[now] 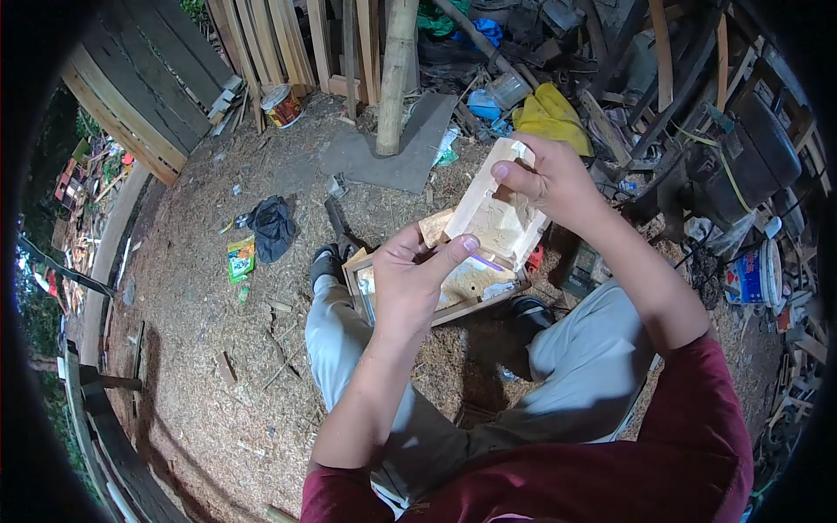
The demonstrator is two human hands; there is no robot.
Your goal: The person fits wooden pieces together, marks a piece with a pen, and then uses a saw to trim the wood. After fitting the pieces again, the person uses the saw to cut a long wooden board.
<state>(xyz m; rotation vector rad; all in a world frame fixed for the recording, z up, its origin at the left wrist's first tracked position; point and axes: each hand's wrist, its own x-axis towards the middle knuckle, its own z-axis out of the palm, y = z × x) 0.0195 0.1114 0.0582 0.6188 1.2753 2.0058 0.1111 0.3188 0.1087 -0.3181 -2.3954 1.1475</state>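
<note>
Left hand (410, 277) curled, thumb pressed on lower edge of a pale, rectangular, unpainted wooden piece (499, 216); its other fingers partly hidden. Right hand (555, 179) gripping same piece at upper right, thumb across the face. Piece tilted, raised sides, recessed middle with thin dark lines. Held above a shallow, wood-framed tray (479, 307) between the feet. Beyond: crumpled yellow sheet (558, 122).

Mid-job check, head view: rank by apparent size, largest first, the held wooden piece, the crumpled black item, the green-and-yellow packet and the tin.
1. Held wooden piece, nearer the camera
2. Crumpled black item
3. Green-and-yellow packet and tin: too alike to rank
</note>
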